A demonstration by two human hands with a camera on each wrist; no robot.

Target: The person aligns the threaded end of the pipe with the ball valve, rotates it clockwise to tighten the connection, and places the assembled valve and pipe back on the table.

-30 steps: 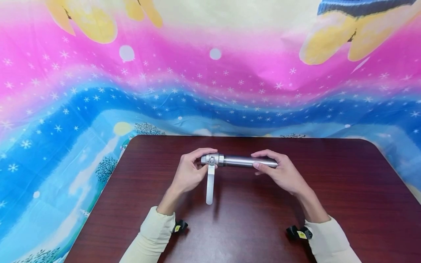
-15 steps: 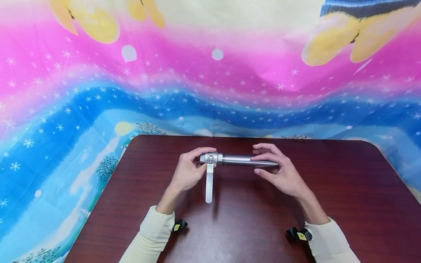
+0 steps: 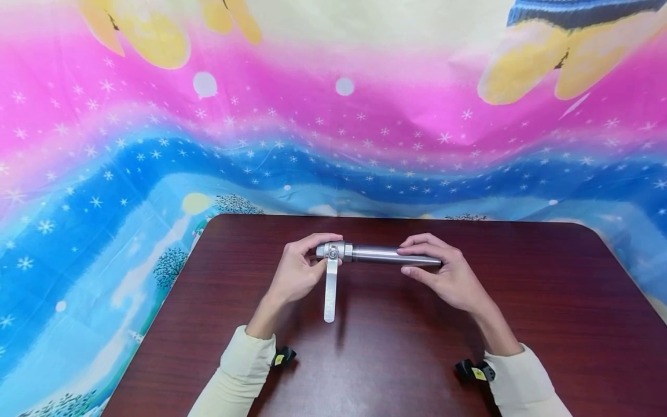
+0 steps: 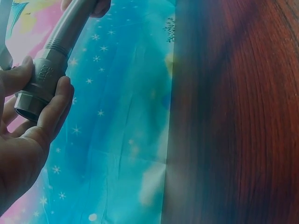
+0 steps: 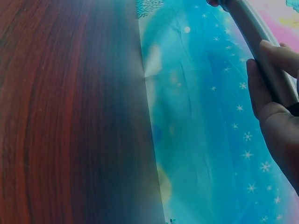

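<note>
My left hand (image 3: 297, 272) grips a silver ball valve (image 3: 339, 250), fingers over its top and thumb below. The valve's long flat lever (image 3: 330, 295) points toward me. From its right side runs a smooth steel pipe (image 3: 377, 255), its thread showing at the joint. My right hand (image 3: 448, 275) holds the pipe's far end between thumb and fingers. In the left wrist view, raised lettering and the open hex end of the valve body (image 4: 42, 77) show. The right wrist view has the pipe (image 5: 261, 51) slanting between thumb and fingers. Pipe and valve are held level above the table.
A dark red wood-grain table (image 3: 375, 359) with rounded far corners lies below. Behind it hangs a colourful cloth (image 3: 312, 127) with snowflakes, pink and blue. Black wrist-worn devices (image 3: 283, 356) sit at both cuffs.
My right hand's fingers loosened and lifted from the pipe, then came round it again in a shifted grip. My left hand keeps hold of the valve; the lever has swung slightly left.
</note>
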